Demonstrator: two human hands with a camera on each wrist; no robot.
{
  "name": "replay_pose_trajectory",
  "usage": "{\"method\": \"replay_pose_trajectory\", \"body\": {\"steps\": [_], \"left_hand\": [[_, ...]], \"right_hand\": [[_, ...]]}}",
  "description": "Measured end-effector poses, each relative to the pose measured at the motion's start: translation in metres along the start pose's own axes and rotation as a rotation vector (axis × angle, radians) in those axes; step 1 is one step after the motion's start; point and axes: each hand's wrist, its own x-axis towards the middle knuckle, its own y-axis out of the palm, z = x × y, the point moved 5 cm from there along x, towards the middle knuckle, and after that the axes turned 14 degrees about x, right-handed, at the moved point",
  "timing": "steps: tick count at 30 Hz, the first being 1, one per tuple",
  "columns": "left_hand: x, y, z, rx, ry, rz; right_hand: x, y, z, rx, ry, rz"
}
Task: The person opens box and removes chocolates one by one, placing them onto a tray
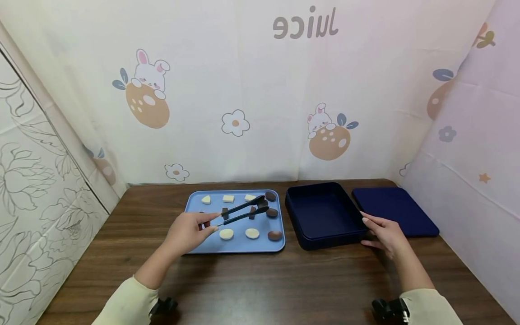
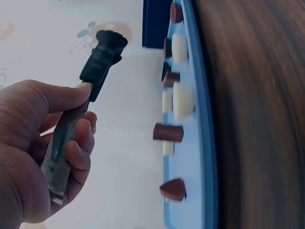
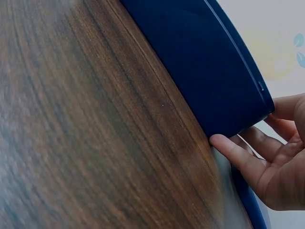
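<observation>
My left hand (image 1: 186,231) grips a pair of tongs (image 2: 69,126) with silver handles and black heads, thumb on one side and curled fingers on the other. The heads reach right, over the chocolates on a light blue tray (image 1: 239,248); a dark shape shows between the tips. White oval chocolates (image 1: 252,233), dark oval chocolates (image 1: 274,235) and small rectangular pieces stand in rows there. My right hand (image 1: 386,234) touches the right side of a dark blue box (image 1: 302,239) with extended fingers; its thumb (image 3: 238,155) meets the lower corner. The box's visible inside holds nothing.
A flat dark blue lid (image 1: 396,210) lies right of the box, beside the right curtain. Behind the brown wooden table (image 1: 284,289) hangs a white curtain (image 1: 268,90) with bunny and flower prints. The box stands close to the tray's right edge.
</observation>
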Motion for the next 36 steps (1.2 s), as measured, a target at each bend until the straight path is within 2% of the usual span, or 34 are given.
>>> {"method": "replay_pose_trajectory", "body": {"steps": [11,19,28,36], "left_hand": [[-0.019,-0.02,0.039,-0.07,0.054,0.015],[-0.034,-0.029,0.063,-0.138,-0.021,0.06],[-0.049,-0.035,0.09,-0.132,-0.045,0.065],[-0.06,-0.034,0.113,-0.134,-0.077,0.126]], "right_hand": [[0.001,0.0,0.001,-0.018,-0.013,-0.004],[0.0,-0.001,0.0,-0.028,-0.011,-0.016],[0.0,0.0,0.0,-0.041,-0.022,-0.004],[0.001,-0.001,-0.001,-0.048,-0.025,-0.004]]}}
